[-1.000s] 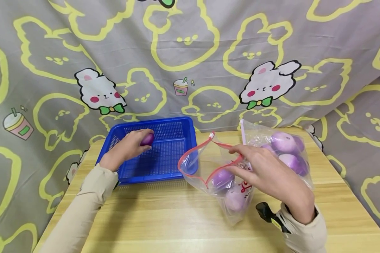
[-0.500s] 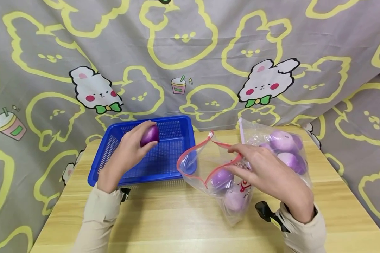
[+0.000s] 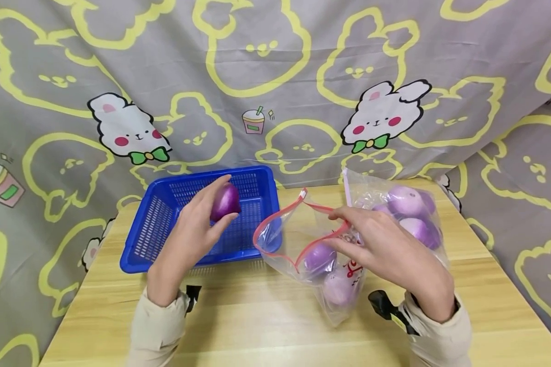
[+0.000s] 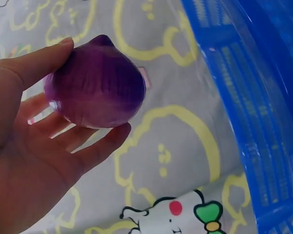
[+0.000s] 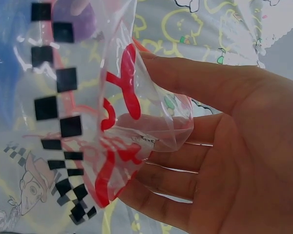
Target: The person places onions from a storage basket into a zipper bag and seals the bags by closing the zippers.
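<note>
My left hand [image 3: 190, 237] grips a purple onion [image 3: 226, 203] between thumb and fingers, above the blue basket [image 3: 248, 253]. In the left wrist view the onion [image 4: 97, 83] has its pointed tip upward. My right hand [image 3: 385, 247] pinches the red-edged mouth of a clear zip bag [image 3: 298, 229], which gapes toward the basket. Two purple onions [image 3: 339, 286] lie inside that bag. In the right wrist view, thumb and fingers hold the bag's plastic [image 5: 127, 97], printed with red letters and black checks.
Behind my right hand, a second clear bag [image 3: 367, 191] holds several purple onions [image 3: 408, 201]. Everything rests on a wooden table [image 3: 257, 326]. A grey patterned curtain [image 3: 303, 61] hangs along the table's back edge.
My left hand has lifted the onion up from inside the basket and moved it right, toward the bag. The right hand keeps its hold on the bag's mouth. The view has shifted slightly.
</note>
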Motion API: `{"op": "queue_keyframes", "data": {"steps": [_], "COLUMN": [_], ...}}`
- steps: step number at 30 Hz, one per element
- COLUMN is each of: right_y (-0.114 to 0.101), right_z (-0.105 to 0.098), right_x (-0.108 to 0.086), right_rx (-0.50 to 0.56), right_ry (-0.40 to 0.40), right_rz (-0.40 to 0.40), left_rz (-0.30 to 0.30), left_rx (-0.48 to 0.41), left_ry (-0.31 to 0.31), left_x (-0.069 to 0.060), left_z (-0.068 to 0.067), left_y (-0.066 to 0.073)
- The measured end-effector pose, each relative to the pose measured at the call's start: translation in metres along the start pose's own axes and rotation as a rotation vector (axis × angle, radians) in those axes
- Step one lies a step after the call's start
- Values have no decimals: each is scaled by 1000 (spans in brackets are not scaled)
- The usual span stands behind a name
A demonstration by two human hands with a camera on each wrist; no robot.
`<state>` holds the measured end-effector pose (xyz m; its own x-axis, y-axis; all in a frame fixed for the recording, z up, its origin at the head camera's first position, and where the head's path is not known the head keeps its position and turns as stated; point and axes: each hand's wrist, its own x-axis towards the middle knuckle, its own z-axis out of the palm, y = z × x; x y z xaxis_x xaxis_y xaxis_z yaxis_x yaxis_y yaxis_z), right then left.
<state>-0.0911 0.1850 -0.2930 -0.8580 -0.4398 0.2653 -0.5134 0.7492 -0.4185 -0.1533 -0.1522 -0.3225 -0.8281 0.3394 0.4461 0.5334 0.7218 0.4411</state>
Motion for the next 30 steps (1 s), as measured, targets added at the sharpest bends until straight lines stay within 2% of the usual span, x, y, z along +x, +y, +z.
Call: {"op": "queue_keyframes", "data": {"steps": [7,14,19,22,25,30], "right_y": [0,0,-3,-5,-7,-9], "right_z": [2,4,6,7,7,8], "right_x": [2,3,5,5,4,4], "right_rx": [-5,-12,-4,5,-1,-16], "right_ry": [0,1,4,4,10,10], "right_rz": [-8,-8,-11,-4,-6,-15], "left_rz": [-37,-24,-9,9,53,147], "left_rx": [-80,-94,-80,-95,-124,-168], "left_ry": [120,96,171,207,223,186], "left_x": [0,-8,-12,-13,-15,-19], "left_z": [14,20,13,11,11,15], "left_y": [21,33,36,41,48,60]}}
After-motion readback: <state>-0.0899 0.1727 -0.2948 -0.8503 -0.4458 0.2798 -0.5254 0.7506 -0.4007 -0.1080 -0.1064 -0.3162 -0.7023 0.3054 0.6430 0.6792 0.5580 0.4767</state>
